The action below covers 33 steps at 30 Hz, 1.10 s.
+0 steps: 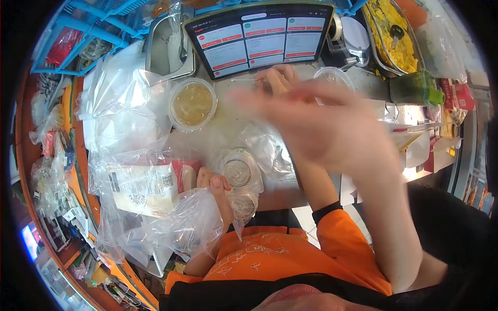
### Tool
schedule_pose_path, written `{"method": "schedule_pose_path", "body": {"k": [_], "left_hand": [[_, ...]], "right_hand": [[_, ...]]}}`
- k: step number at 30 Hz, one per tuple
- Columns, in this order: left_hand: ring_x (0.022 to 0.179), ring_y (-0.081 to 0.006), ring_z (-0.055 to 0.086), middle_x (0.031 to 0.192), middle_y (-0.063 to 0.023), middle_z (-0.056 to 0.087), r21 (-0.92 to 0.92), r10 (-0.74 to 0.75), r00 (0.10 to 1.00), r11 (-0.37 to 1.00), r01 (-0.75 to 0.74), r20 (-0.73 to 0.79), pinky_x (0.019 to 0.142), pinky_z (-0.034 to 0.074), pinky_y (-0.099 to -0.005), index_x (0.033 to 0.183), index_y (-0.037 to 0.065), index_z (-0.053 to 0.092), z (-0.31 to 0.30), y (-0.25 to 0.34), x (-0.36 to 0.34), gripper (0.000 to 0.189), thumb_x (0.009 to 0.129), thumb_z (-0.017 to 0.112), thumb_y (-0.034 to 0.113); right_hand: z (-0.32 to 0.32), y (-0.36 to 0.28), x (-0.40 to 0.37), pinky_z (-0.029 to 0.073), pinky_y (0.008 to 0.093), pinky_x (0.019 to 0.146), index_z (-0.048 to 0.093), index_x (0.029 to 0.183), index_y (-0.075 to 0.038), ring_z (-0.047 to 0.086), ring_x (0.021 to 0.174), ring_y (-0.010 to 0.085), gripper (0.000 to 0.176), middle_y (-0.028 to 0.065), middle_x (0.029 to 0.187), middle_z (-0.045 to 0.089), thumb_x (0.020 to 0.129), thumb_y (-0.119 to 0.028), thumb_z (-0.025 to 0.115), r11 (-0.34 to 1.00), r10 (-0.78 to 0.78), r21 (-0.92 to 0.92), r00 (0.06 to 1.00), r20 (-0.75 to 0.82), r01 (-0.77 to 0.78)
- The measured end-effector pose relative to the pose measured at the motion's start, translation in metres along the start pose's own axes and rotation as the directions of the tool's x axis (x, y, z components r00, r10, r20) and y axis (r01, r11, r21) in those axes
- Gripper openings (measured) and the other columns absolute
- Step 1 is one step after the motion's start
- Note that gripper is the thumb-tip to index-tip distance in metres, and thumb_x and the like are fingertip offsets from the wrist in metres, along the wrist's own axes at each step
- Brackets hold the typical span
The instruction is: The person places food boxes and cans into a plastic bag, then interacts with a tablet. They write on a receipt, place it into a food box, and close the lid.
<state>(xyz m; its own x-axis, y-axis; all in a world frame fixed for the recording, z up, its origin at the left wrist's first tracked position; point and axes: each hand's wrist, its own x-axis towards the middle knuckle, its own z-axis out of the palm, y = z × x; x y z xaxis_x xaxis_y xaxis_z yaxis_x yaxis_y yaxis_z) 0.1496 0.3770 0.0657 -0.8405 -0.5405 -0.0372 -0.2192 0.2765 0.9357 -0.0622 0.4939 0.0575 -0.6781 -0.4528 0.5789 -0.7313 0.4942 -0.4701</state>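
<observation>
My left hand (213, 182) is curled closed at the edge of a clear plastic bag (189, 220), which covers part of my wrist. Inside the bag sits a cream printed paper packet (142, 189), with something red beside it. Right of that hand, round clear containers (237, 172) lie in plastic. My right hand (280, 79) is at the lower edge of the tablet (259, 41), fingers bent. A thin white stick (243, 80) shows beside its fingertips; the grip is partly hidden. Another person's blurred hand (316, 122) crosses above my right forearm from the right.
A lidded tub of yellowish liquid (192, 103) stands left of centre, near stacked clear plastic bags (124, 93). Behind are a metal pan (168, 49) and blue crates (85, 26). At right are a tray of yellow food (391, 36) and a green-filled container (415, 89).
</observation>
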Motion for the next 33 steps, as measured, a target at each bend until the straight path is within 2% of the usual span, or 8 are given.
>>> {"method": "schedule_pose_path", "body": {"k": [2,4,7,27,29,30,31,33], "left_hand": [[0.069,-0.0135,0.037,0.073,-0.0017,0.037,0.012,0.023,1.0,1.0,-0.023,-0.017,0.068,0.032,-0.0289,0.074,0.009,0.04,0.001,0.008,0.001,0.038,0.104,0.038,0.033],[0.069,-0.0144,0.038,0.073,-0.0021,0.037,0.023,0.03,0.999,0.999,-0.03,-0.018,0.068,0.032,-0.0296,0.074,0.009,0.041,0.0,0.013,0.002,0.038,0.103,0.038,0.033],[0.069,-0.0157,0.039,0.072,-0.0026,0.038,0.044,0.047,0.999,0.998,-0.046,-0.024,0.069,0.033,-0.0308,0.073,0.009,0.042,0.0,0.018,0.003,0.039,0.103,0.038,0.033],[0.066,-0.024,0.046,0.067,-0.0062,0.046,0.408,0.166,0.98,0.892,-0.195,0.106,0.071,0.039,-0.0382,0.068,0.008,0.049,-0.011,0.032,0.01,0.043,0.102,0.037,0.032],[0.068,-0.0266,0.046,0.065,-0.0055,0.045,0.44,0.209,0.978,0.876,-0.199,0.025,0.071,0.039,-0.0405,0.065,0.011,0.047,-0.006,0.006,0.007,0.043,0.101,0.037,0.031],[0.068,-0.0266,0.046,0.065,-0.0055,0.045,0.403,0.221,0.972,0.885,-0.232,0.074,0.071,0.039,-0.0405,0.065,0.011,0.047,-0.009,-0.021,0.001,0.043,0.101,0.037,0.031],[0.072,-0.0204,0.039,0.072,-0.0023,0.037,0.297,0.174,0.984,0.938,-0.18,0.049,0.073,0.035,-0.0346,0.073,0.012,0.04,-0.016,-0.056,-0.006,0.038,0.103,0.037,0.034],[0.076,-0.0142,0.032,0.08,0.001,0.029,0.157,0.128,0.989,0.978,-0.139,0.077,0.076,0.031,-0.0287,0.081,0.013,0.033,-0.008,-0.066,-0.008,0.035,0.105,0.037,0.038]], "right_hand": [[0.043,0.026,-0.001,0.041,0.0372,0.075,0.062,0.086,-0.006,0.054,0.088,0.0248,0.017,0.0053,0.075,0.061,0.071,-0.005,0.067,0.998,0.042,0.053,0.976,-0.213,-0.031],[0.05,0.033,-0.008,0.039,0.0379,0.081,0.061,0.082,-0.007,0.054,0.085,0.0251,0.014,0.0029,0.084,0.066,0.07,0.001,0.062,0.994,0.056,0.105,0.972,-0.227,-0.033],[0.053,0.035,-0.006,0.037,0.0383,0.076,0.059,0.085,-0.008,0.054,0.088,0.0262,0.02,0.0028,0.089,0.067,0.067,0.001,0.064,0.992,0.017,0.122,0.962,-0.274,0.017],[0.055,0.033,-0.005,0.039,0.0402,0.079,0.058,0.084,-0.008,0.054,0.093,0.0276,0.019,0.003,0.097,0.068,0.068,0.0,0.065,0.992,0.018,0.128,0.968,-0.252,0.015],[0.056,0.036,-0.006,0.04,0.0411,0.08,0.059,0.083,-0.008,0.055,0.091,0.0282,0.02,0.0043,0.095,0.068,0.067,0.001,0.065,0.992,0.019,0.125,0.963,-0.268,0.015],[0.056,0.036,-0.007,0.041,0.0414,0.081,0.059,0.083,-0.008,0.055,0.089,0.0283,0.021,0.0049,0.095,0.069,0.066,0.003,0.064,0.994,0.022,0.108,0.961,-0.277,0.009],[0.053,0.036,-0.007,0.041,0.0415,0.081,0.059,0.083,-0.009,0.055,0.09,0.0281,0.021,0.0047,0.096,0.067,0.066,0.002,0.065,0.994,0.031,0.109,0.964,-0.264,-0.002],[0.048,0.033,-0.006,0.041,0.0424,0.081,0.058,0.084,-0.008,0.054,0.094,0.0283,0.022,0.0055,0.096,0.064,0.065,0.0,0.067,0.995,0.033,0.098,0.966,-0.256,-0.008]]}}
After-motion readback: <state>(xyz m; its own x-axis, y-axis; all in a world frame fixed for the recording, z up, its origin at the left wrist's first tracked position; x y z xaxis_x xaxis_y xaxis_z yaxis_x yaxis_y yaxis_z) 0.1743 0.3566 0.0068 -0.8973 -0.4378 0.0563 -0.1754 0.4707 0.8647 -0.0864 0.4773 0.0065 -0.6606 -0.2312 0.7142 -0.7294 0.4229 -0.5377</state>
